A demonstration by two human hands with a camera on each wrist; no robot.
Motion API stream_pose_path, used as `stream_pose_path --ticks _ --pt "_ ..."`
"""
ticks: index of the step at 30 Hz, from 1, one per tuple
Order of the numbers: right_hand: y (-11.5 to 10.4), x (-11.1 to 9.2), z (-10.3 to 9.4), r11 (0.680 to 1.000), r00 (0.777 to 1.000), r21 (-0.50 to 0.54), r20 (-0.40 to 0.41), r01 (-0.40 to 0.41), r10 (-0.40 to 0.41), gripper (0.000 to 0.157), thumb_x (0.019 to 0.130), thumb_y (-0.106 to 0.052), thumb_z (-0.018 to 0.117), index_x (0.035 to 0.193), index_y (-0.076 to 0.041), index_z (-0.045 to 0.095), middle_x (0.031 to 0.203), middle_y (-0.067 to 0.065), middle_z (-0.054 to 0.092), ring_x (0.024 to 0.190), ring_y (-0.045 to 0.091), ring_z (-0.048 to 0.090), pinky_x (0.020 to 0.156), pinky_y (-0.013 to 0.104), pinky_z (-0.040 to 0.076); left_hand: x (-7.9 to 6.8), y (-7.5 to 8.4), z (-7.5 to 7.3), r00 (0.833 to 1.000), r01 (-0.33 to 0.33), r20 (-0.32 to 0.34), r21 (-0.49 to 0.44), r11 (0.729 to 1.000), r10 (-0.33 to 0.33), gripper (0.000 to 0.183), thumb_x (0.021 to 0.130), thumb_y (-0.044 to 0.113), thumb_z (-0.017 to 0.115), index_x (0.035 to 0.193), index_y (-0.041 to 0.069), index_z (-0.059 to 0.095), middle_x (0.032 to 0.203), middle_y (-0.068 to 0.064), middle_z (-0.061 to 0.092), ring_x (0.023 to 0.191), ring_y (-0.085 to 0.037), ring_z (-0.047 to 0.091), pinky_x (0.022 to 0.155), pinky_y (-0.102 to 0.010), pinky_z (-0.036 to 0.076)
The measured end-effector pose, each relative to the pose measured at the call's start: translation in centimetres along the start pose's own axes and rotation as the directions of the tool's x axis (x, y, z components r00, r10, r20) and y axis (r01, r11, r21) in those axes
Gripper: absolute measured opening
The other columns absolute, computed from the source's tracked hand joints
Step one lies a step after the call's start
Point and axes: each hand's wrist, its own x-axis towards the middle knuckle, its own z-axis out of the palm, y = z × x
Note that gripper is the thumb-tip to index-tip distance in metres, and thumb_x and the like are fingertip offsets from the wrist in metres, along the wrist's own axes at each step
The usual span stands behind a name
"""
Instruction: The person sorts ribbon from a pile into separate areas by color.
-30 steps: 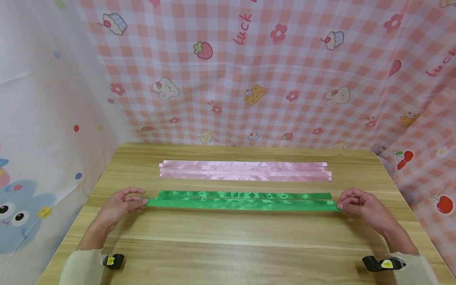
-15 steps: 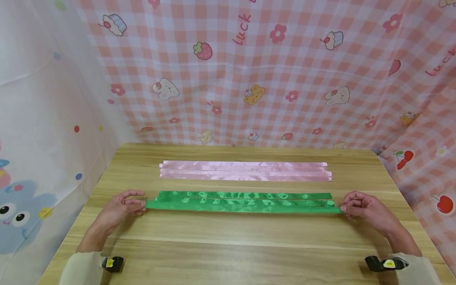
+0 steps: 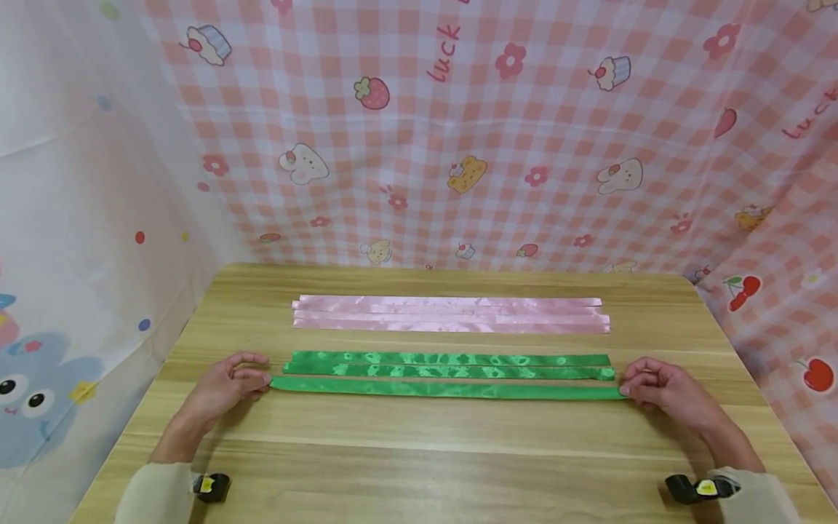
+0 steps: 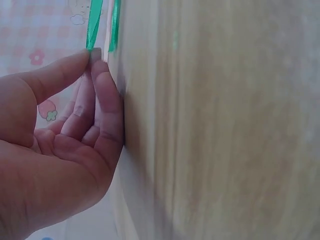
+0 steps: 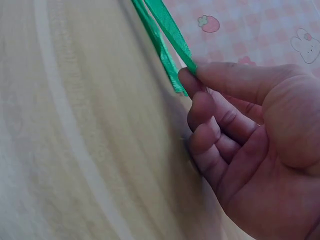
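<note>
A green ribbon [image 3: 445,388] is stretched from side to side between the two hands in the head view. My left hand [image 3: 225,386] pinches its left end between thumb and forefinger, seen close in the left wrist view, where the ribbon [image 4: 94,25] rises from the fingertips. Its right end is pinched by my right hand [image 3: 668,389] in the same manner; the right wrist view has that end of the ribbon [image 5: 172,35] at the thumb. Just behind the held ribbon, other green ribbons [image 3: 452,365] lie side by side on the table, with a narrow strip of wood between.
Several pink ribbons [image 3: 452,314] lie in parallel farther back on the wooden table [image 3: 432,466]. A pink checked curtain [image 3: 419,145] hangs behind the table, and a white printed curtain [image 3: 85,182] is at the left. Black wrist cameras [image 3: 212,487] sit by both sleeves.
Both hands have drawn the held green ribbon toward the front of the table. It overlapped the other green ribbons before; a gap now separates them. The pink ribbons stay put.
</note>
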Motion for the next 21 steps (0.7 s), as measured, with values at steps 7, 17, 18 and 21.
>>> stream_pose_path --ticks 7,17,18,21 --pt "-0.06 0.43 0.55 0.998 0.998 -0.051 -0.06 -0.039 0.036 0.026 0.095 -0.01 0.066 0.109 0.008 0.053 0.08 -0.005 0.071 0.061 0.01 0.054 0.052 0.027 0.046 0.05 0.29 0.34 0.999 0.031 -0.021 0.036 0.999 -0.031 0.041 0.097 0.01 0.062 0.131 -0.008 0.046 0.099 0.0 0.068 0.084 -0.007 0.064 0.072 -0.026 0.057" --pt "-0.22 0.93 0.62 0.993 0.992 -0.044 -0.07 -0.106 0.103 0.033 0.095 -0.015 0.068 0.116 0.003 0.05 0.083 -0.008 0.072 0.065 0.011 0.056 0.055 0.028 0.048 0.29 0.42 0.48 0.997 0.066 -0.049 0.047 0.997 -0.063 0.043 0.098 0.012 0.063 0.133 -0.007 0.046 0.095 0.004 0.069 0.081 -0.007 0.063 0.068 -0.026 0.056" --pt "-0.24 0.94 0.63 0.993 0.992 -0.042 -0.071 -0.109 0.106 0.033 0.095 -0.016 0.068 0.116 0.003 0.05 0.083 -0.008 0.072 0.065 0.011 0.057 0.055 0.028 0.048 0.31 0.43 0.5 0.997 0.067 -0.05 0.047 0.997 -0.065 0.043 0.098 0.012 0.063 0.133 -0.007 0.046 0.095 0.004 0.069 0.08 -0.007 0.062 0.068 -0.026 0.056" --pt "-0.26 0.96 0.63 0.994 0.992 -0.03 -0.077 -0.105 0.103 0.034 0.094 -0.015 0.069 0.116 0.002 0.05 0.082 -0.008 0.072 0.064 0.011 0.057 0.054 0.028 0.048 0.37 0.43 0.51 0.997 0.064 -0.049 0.044 0.997 -0.062 0.044 0.098 0.011 0.062 0.134 -0.007 0.046 0.093 0.005 0.07 0.079 -0.007 0.062 0.067 -0.025 0.055"
